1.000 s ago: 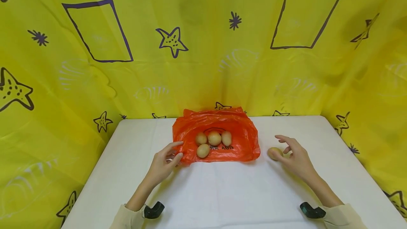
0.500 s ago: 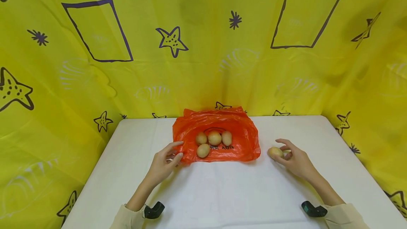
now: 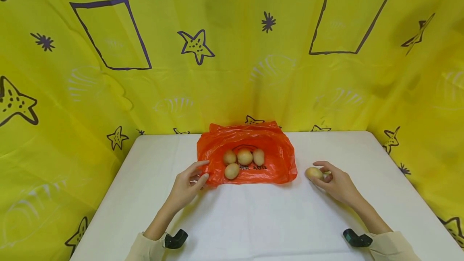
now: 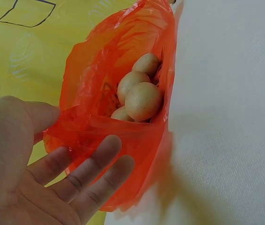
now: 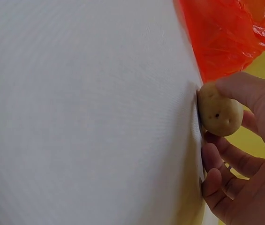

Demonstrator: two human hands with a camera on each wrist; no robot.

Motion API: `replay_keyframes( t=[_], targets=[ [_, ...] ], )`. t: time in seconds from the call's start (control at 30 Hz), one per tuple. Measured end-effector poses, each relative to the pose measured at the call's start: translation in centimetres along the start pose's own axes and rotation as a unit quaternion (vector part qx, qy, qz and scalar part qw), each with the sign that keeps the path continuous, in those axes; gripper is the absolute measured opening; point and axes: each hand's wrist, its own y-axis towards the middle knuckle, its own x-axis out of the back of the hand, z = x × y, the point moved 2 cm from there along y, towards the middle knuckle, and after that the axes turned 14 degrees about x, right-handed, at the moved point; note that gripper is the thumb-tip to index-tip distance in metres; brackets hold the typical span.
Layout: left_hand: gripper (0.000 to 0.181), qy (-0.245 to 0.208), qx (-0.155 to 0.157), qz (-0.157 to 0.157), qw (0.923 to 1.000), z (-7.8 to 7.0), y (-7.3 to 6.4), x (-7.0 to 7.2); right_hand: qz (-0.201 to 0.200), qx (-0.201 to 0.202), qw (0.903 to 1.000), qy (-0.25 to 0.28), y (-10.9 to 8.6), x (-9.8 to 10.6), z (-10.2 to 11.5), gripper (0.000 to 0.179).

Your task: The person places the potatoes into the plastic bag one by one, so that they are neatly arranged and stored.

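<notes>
In the head view a red plastic bag (image 3: 279,164) lies with its mouth facing me, and several potatoes (image 3: 232,171) rest inside. My left hand (image 3: 185,188) is at the bag's left edge; thumb and forefinger hold the thin film (image 4: 71,124), while the other fingers (image 4: 111,180) are spread loosely beside it. Right of the bag, my right hand (image 3: 338,184) grips a single potato (image 5: 220,112) between thumb and fingers. That potato is at the tabletop, and part of it is covered by the thumb. The remaining right fingers (image 5: 212,183) curl near the cloth.
A white-covered table (image 3: 253,216) spreads in front of me. Yellow patterned sheeting (image 3: 232,71) hangs behind it and on both sides. Black devices (image 3: 175,239) sit at both wrists.
My right fingers have come down and closed around the potato, which has shifted very slightly. The left hand, the bag and the potatoes in it stay in place.
</notes>
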Motion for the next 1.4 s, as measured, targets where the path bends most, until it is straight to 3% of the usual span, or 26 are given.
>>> replay_keyframes(
  t=[0.23,1.0,1.4],
  targets=[
    [0.035,0.000,0.003,0.002,1.0000,-0.1,0.0,0.0,0.003,-0.010,0.9999,-0.006,0.0,0.0,0.0,0.039],
    [0.036,0.002,-0.006,0.002,1.0000,-0.2,0.0,-0.1,0.014,-0.026,0.9996,-0.002,-0.1,0.0,-0.2,0.040],
    [0.037,0.005,-0.001,0.004,1.0000,-0.3,-0.1,-0.1,0.007,-0.030,0.9994,0.017,-0.2,1.5,0.6,0.045]
  ],
)
